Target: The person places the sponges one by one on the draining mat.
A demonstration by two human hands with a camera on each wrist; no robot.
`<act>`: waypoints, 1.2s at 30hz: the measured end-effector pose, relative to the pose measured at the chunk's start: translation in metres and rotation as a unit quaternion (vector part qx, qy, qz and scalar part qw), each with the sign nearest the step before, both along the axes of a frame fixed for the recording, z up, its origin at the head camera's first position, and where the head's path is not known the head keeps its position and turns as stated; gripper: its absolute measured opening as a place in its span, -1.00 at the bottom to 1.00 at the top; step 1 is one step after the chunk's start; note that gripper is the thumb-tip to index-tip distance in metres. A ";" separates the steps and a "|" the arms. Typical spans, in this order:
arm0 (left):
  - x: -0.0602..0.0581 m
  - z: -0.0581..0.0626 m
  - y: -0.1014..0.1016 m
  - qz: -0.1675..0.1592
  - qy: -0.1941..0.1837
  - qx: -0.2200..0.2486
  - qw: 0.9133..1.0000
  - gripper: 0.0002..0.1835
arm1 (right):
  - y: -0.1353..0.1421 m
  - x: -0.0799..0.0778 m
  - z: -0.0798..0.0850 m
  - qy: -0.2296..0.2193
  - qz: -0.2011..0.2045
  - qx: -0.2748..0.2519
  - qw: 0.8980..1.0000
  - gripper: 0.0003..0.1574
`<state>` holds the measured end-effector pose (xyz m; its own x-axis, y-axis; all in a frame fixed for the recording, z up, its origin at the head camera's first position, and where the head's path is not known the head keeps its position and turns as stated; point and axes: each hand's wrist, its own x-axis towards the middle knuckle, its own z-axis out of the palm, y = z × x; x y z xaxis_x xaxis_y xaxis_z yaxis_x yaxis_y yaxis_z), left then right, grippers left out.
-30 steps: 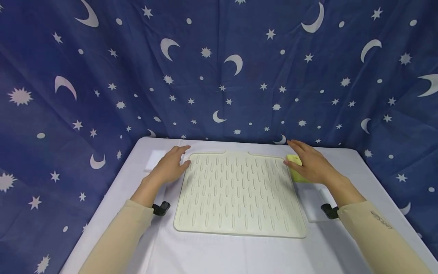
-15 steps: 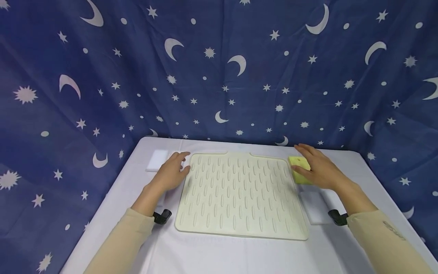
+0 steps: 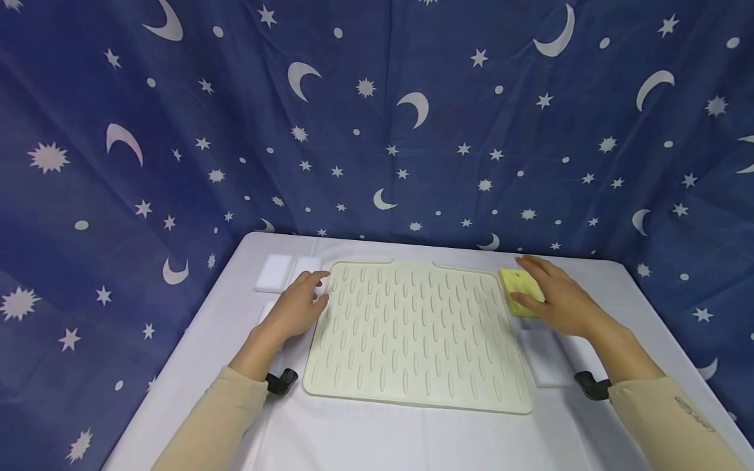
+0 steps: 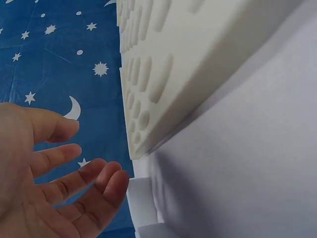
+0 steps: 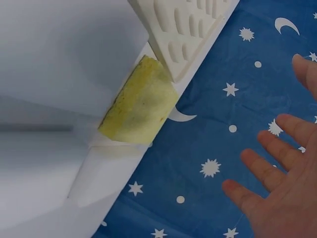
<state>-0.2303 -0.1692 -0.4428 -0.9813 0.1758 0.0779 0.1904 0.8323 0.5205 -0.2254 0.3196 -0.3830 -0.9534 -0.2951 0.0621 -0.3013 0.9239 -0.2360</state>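
A cream mat [image 3: 418, 333] with rows of raised oval ridges lies flat on the white-clothed table. My left hand [image 3: 294, 307] hovers at its far left edge, fingers loosely bent and holding nothing; the left wrist view shows that hand [image 4: 64, 183] beside the mat's corner [image 4: 148, 109]. Off the mat's right edge is a yellow sponge [image 3: 512, 281], partly covered in the head view by my right hand [image 3: 559, 297]. From the right wrist, the sponge [image 5: 143, 104] appears apart from the spread fingers of the right hand [image 5: 287, 173].
Left of the mat lie flat white pads, one at the far corner [image 3: 274, 273] and others partly behind the left hand. Another white pad [image 3: 548, 360] lies right of the mat, nearer than the sponge. A dark blue curtain [image 3: 353, 118] with moons and stars hangs behind.
My right hand has moved right and nearer to me, off the mat's edge, uncovering more of the yellow sponge. The left hand has drawn back slightly, revealing more white pads.
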 end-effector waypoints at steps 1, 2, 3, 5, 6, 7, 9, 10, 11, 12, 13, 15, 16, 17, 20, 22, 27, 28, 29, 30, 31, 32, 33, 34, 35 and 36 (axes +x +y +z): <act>0.000 -0.001 0.000 0.001 -0.001 0.002 1.000 -0.44 | 0.000 0.001 -0.001 0.001 0.001 -0.001 1.000 0.03; 0.001 -0.003 0.000 0.001 -0.001 0.003 1.000 -0.44 | 0.001 0.001 -0.001 0.003 0.002 -0.002 1.000 0.02; 0.001 -0.004 0.000 0.002 -0.002 0.003 1.000 -0.44 | 0.001 0.001 -0.002 0.003 0.002 -0.003 1.000 0.02; 0.002 -0.007 0.000 0.004 -0.003 0.003 1.000 -0.45 | 0.002 0.003 -0.002 0.003 0.003 -0.004 1.000 0.01; 0.002 -0.008 0.000 0.006 -0.004 0.003 1.000 -0.45 | 0.002 0.003 -0.003 0.002 0.003 -0.004 1.000 0.01; 0.003 -0.009 0.000 0.007 -0.005 0.002 1.000 -0.46 | 0.002 0.004 -0.003 0.001 0.002 -0.004 1.000 0.02; 0.003 -0.011 -0.001 0.009 -0.006 0.001 1.000 -0.47 | 0.003 0.006 -0.003 -0.002 0.000 -0.004 1.000 0.03; 0.004 -0.012 0.000 0.008 -0.006 0.001 1.000 -0.47 | 0.004 0.007 -0.003 -0.003 -0.001 -0.004 1.000 0.02; 0.004 -0.013 0.000 0.008 -0.007 0.002 1.000 -0.47 | 0.004 0.008 -0.003 -0.003 -0.001 -0.004 1.000 0.02; 0.005 -0.014 0.000 0.009 -0.008 0.002 1.000 -0.48 | 0.005 0.008 -0.002 -0.002 0.000 -0.003 1.000 0.02; 0.005 -0.014 0.001 0.009 -0.008 0.001 1.000 -0.48 | 0.005 0.009 -0.002 -0.001 0.000 -0.005 1.000 0.00; 0.006 -0.015 0.001 0.011 -0.012 0.000 1.000 -0.49 | 0.006 0.010 -0.002 0.001 0.002 -0.005 1.000 -0.01; 0.006 -0.016 0.002 0.011 -0.013 -0.004 1.000 -0.49 | 0.006 0.011 -0.001 0.001 0.003 -0.005 1.000 -0.02; 0.007 -0.017 0.002 0.013 -0.016 -0.007 1.000 -0.49 | 0.006 0.011 -0.001 0.002 0.005 -0.005 1.000 -0.02; 0.007 -0.018 0.002 0.016 -0.021 -0.015 1.000 -0.50 | 0.008 0.013 -0.002 0.001 0.007 -0.006 1.000 -0.02; 0.007 -0.019 0.002 0.017 -0.023 -0.019 0.999 -0.50 | 0.010 0.014 -0.002 0.001 0.010 -0.005 1.000 -0.02; 0.009 -0.019 0.004 0.021 -0.035 -0.013 0.999 -0.51 | 0.014 0.016 -0.003 0.004 0.020 -0.005 1.000 -0.07; 0.009 -0.019 0.004 0.021 -0.038 -0.012 0.999 -0.52 | 0.014 0.017 -0.003 0.003 0.021 -0.004 1.000 -0.07; 0.010 -0.019 0.005 0.023 -0.042 -0.010 0.999 -0.52 | 0.015 0.017 -0.004 0.000 0.020 -0.003 1.000 -0.07; 0.011 -0.019 0.006 0.024 -0.045 -0.010 0.999 -0.52 | 0.015 0.017 -0.004 -0.002 0.018 -0.002 1.000 -0.07; 0.011 -0.019 0.006 0.026 -0.048 -0.009 0.998 -0.52 | 0.016 0.018 -0.004 -0.006 0.017 0.001 1.000 -0.07; 0.012 -0.019 0.007 0.026 -0.051 -0.009 0.998 -0.52 | 0.016 0.018 -0.005 -0.010 0.014 0.002 1.000 -0.06; 0.012 -0.019 0.007 0.026 -0.053 -0.008 0.998 -0.51 | 0.017 0.019 -0.005 -0.015 0.012 0.004 1.000 -0.06; 0.013 -0.019 0.008 0.027 -0.055 -0.008 0.998 -0.51 | 0.017 0.020 -0.005 -0.019 0.011 0.005 1.000 -0.05; 0.014 -0.019 0.008 0.027 -0.056 -0.009 0.998 -0.51 | 0.017 0.021 -0.005 -0.022 0.011 0.005 1.000 -0.05; 0.014 -0.020 0.008 0.026 -0.057 -0.009 0.998 -0.51 | 0.018 0.021 -0.005 -0.024 0.011 0.006 1.000 -0.05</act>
